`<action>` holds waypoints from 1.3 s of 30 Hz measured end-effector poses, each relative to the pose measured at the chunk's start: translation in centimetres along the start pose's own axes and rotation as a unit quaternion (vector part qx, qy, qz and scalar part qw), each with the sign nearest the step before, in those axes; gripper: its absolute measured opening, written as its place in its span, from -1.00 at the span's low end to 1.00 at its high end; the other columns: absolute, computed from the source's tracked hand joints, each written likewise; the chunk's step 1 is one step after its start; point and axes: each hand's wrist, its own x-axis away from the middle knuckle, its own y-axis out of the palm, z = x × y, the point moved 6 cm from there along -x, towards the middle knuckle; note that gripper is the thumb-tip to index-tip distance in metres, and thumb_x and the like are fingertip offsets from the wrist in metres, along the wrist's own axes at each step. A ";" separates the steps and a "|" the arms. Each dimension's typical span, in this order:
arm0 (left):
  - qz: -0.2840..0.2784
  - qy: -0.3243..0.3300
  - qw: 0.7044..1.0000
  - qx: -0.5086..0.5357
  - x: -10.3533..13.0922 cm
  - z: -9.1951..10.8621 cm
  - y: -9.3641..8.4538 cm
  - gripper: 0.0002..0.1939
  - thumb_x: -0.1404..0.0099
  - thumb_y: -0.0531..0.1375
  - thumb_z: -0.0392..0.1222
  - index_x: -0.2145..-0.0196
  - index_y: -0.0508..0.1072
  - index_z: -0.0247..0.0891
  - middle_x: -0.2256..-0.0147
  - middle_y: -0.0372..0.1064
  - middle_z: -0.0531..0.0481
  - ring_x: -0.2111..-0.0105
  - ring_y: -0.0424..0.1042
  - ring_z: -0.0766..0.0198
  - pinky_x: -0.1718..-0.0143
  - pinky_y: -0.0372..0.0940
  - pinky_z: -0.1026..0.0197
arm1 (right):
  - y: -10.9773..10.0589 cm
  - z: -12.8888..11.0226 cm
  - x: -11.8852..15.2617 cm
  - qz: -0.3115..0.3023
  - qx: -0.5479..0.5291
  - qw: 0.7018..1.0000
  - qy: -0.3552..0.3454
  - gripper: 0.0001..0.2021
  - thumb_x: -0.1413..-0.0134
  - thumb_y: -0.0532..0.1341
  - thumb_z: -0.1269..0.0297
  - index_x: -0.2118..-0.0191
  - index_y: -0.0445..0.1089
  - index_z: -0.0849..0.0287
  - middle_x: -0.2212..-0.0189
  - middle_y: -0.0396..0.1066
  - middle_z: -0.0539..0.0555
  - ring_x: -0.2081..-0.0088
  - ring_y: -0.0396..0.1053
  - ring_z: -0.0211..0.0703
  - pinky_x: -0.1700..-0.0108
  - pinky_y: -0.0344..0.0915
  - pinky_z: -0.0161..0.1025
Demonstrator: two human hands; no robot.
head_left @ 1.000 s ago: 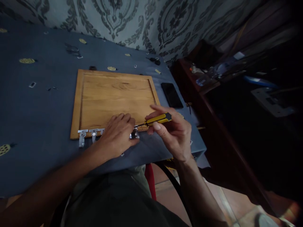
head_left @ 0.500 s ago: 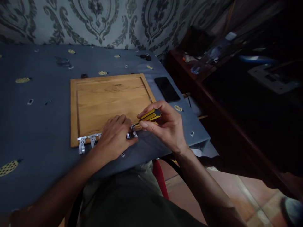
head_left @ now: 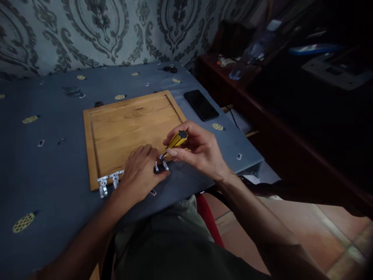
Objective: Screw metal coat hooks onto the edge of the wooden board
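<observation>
A framed wooden panel (head_left: 131, 128) lies on the cloth-covered table, with silver metal hinges (head_left: 103, 186) along its near edge. My left hand (head_left: 141, 165) is bent over that edge, fingers on top and thumb below, gripping a silver hinge (head_left: 165, 165) at the panel's near right part. Its palm hides some of the edge. In my right hand (head_left: 201, 151), thumb and fingers pinch the yellow and black handle of a screwdriver (head_left: 177, 139). The screwdriver slants down to the left, its tip at the hinge beside my left fingertips; the exact contact is too small to make out.
A black phone (head_left: 201, 105) lies right of the panel. Dark keys or a similar small item (head_left: 169, 69) sit at the back of the blue tablecloth (head_left: 58, 163). At the right stands a dark red piece of furniture (head_left: 262, 105) with a plastic bottle (head_left: 259, 46).
The camera view has shifted slightly. My right fingers have changed position on the screwdriver handle, which now points up more steeply. My left hand stays at the hinge.
</observation>
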 end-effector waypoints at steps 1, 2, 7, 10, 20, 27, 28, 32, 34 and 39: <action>0.005 0.002 1.000 -0.002 0.0 0.0 0.0 -0.74 -0.22 0.39 -0.16 0.20 0.41 -0.19 0.16 0.45 -0.08 0.06 0.42 -0.05 0.04 0.35 -0.07 | 0.0 -0.2 0.0 -0.013 0.000 1.000 -0.006 -0.63 -0.09 0.43 -0.02 0.16 0.45 0.14 0.35 0.50 -0.02 0.45 0.46 -0.30 0.40 0.45 -0.31; 0.008 0.003 1.000 -0.003 0.0 -0.1 0.0 -0.73 -0.22 0.39 -0.16 0.20 0.41 -0.19 0.16 0.45 -0.08 0.07 0.42 -0.05 0.04 0.35 -0.07 | 0.0 -0.4 0.1 -0.024 0.000 1.000 -0.011 -0.64 -0.13 0.40 -0.02 0.13 0.48 0.15 0.32 0.50 0.00 0.45 0.46 -0.30 0.38 0.46 -0.30; 0.009 0.011 1.000 0.000 0.1 -0.1 0.1 -0.75 -0.23 0.38 -0.16 0.19 0.42 -0.21 0.16 0.46 -0.09 0.07 0.43 -0.05 0.03 0.35 -0.07 | -0.1 -0.8 -0.1 0.011 0.028 0.999 -0.042 -0.67 -0.07 0.45 0.01 0.38 0.45 0.18 0.38 0.44 -0.02 0.56 0.38 -0.35 0.51 0.38 -0.33; 0.007 0.007 1.000 0.002 0.1 -0.1 0.0 -0.76 -0.24 0.37 -0.17 0.20 0.42 -0.21 0.15 0.47 -0.10 0.06 0.43 -0.06 0.03 0.36 -0.08 | -0.1 -0.2 -0.2 0.054 0.033 0.997 -0.035 -0.61 0.03 0.51 0.02 0.41 0.37 0.16 0.46 0.42 -0.07 0.60 0.33 -0.38 0.56 0.29 -0.35; 0.004 0.006 1.000 -0.001 0.0 0.1 0.0 -0.71 -0.23 0.39 -0.17 0.14 0.44 -0.23 0.14 0.47 -0.12 0.06 0.43 -0.06 0.03 0.36 -0.08 | 0.2 -0.8 -0.1 -0.040 0.009 0.999 -0.034 -0.68 -0.17 0.38 -0.01 0.30 0.49 0.18 0.35 0.45 0.00 0.50 0.41 -0.33 0.45 0.39 -0.31; 0.026 0.015 0.999 0.020 0.1 -0.1 -0.1 -0.71 -0.22 0.39 -0.21 0.12 0.45 -0.16 0.18 0.46 -0.04 0.08 0.45 -0.04 0.06 0.36 -0.06 | 0.4 -0.9 -0.3 0.033 0.112 0.991 -0.073 -0.58 -0.04 0.44 -0.09 0.43 0.36 0.16 0.50 0.33 -0.06 0.49 0.30 -0.30 0.45 0.27 -0.31; 0.025 0.013 0.999 0.021 0.1 -0.1 -0.1 -0.70 -0.22 0.39 -0.21 0.11 0.45 -0.16 0.19 0.46 -0.04 0.08 0.46 -0.04 0.06 0.36 -0.06 | 0.5 -1.0 -0.3 0.029 0.116 0.990 -0.072 -0.58 -0.05 0.44 -0.09 0.43 0.37 0.16 0.49 0.35 -0.05 0.47 0.31 -0.30 0.43 0.28 -0.30; 0.009 0.002 1.000 0.008 0.0 -0.1 0.0 -0.72 -0.23 0.38 -0.17 0.13 0.44 -0.20 0.16 0.47 -0.10 0.04 0.45 -0.08 0.05 0.37 -0.09 | 0.5 -1.4 -0.2 -0.028 0.089 0.994 -0.057 -0.65 -0.13 0.40 -0.05 0.25 0.48 0.17 0.33 0.47 0.02 0.42 0.37 -0.29 0.37 0.37 -0.29; 0.007 0.003 1.000 0.002 0.0 -0.1 0.0 -0.73 -0.23 0.37 -0.17 0.14 0.44 -0.20 0.14 0.47 -0.10 0.04 0.45 -0.08 0.05 0.37 -0.08 | 0.5 -1.5 -0.1 -0.058 0.065 0.995 -0.055 -0.67 -0.19 0.36 -0.02 0.18 0.51 0.17 0.25 0.51 0.06 0.40 0.42 -0.29 0.36 0.40 -0.29; 0.011 0.005 1.000 0.004 0.0 -0.1 -0.1 -0.72 -0.21 0.39 -0.18 0.15 0.44 -0.20 0.16 0.48 -0.09 0.05 0.45 -0.06 0.05 0.37 -0.07 | 0.4 -1.1 -0.3 -0.025 0.049 0.996 -0.070 -0.64 -0.15 0.38 -0.05 0.33 0.44 0.17 0.44 0.45 -0.04 0.54 0.40 -0.33 0.48 0.34 -0.34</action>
